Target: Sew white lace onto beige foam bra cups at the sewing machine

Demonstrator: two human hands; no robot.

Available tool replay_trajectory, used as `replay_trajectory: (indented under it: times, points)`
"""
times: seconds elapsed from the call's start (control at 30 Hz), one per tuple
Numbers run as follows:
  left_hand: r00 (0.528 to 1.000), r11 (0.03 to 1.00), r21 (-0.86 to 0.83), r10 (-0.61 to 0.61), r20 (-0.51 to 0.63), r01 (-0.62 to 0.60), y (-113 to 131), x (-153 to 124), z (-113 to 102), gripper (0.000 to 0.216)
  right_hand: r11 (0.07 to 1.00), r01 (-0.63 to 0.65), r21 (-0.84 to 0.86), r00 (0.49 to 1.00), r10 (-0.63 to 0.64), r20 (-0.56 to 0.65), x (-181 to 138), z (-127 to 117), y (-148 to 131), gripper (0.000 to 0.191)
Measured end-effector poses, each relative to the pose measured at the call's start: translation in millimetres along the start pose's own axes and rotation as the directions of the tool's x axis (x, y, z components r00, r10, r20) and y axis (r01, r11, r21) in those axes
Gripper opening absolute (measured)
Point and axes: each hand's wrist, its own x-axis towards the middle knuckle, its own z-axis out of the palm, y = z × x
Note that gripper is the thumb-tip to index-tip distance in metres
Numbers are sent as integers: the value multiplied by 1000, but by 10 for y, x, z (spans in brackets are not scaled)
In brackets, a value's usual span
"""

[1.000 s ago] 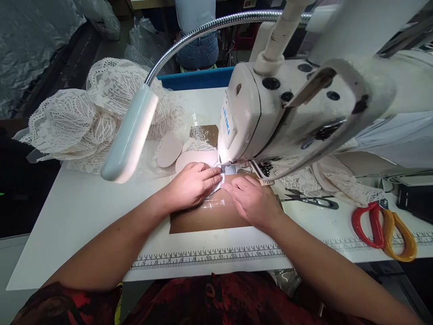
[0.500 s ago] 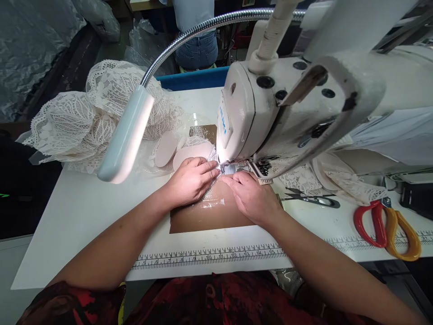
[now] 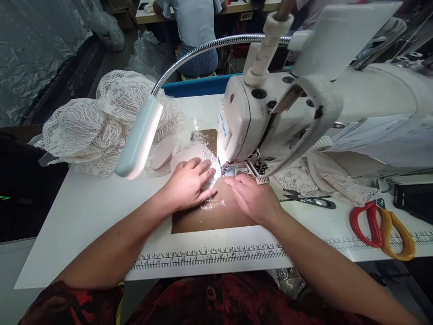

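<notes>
Under the white sewing machine, a white lace piece with a pale oval cup pad lies at the presser foot. My left hand rests flat on the lace, fingers spread and pointing toward the needle. Just right of the foot is my right hand, its index finger stretched toward the needle and the others curled under. Whether anything is pinched in it is hidden. Both hands lie over a brown, tape-covered sheet on the white table.
A lit gooseneck lamp hangs at left before piled lace cups. Right of the machine lie more lace pieces, black thread snips and red-and-yellow-handled scissors. A printed ruler follows the front edge. A person sits beyond.
My left fingers have spread and drawn back slightly from the needle, uncovering more lace. My right hand stays almost in place. The view has tilted up a little.
</notes>
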Motion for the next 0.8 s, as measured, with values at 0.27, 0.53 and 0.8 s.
replay_trajectory:
  times: [0.27,0.53,0.8]
  points:
    - [995,984,-179,-2,102,21,129,-93,-239,37,998,-50,38,999,50,12,-2,-27,32,37]
    - [996,984,-155,93,-2,-92,152,-10,48,36,995,22,102,1000,-21,-6,-50,-46,56,33]
    - [995,990,-112,94,20,-91,167,-18,96,40,972,194,134,981,-194,-6,-68,-65,41,27]
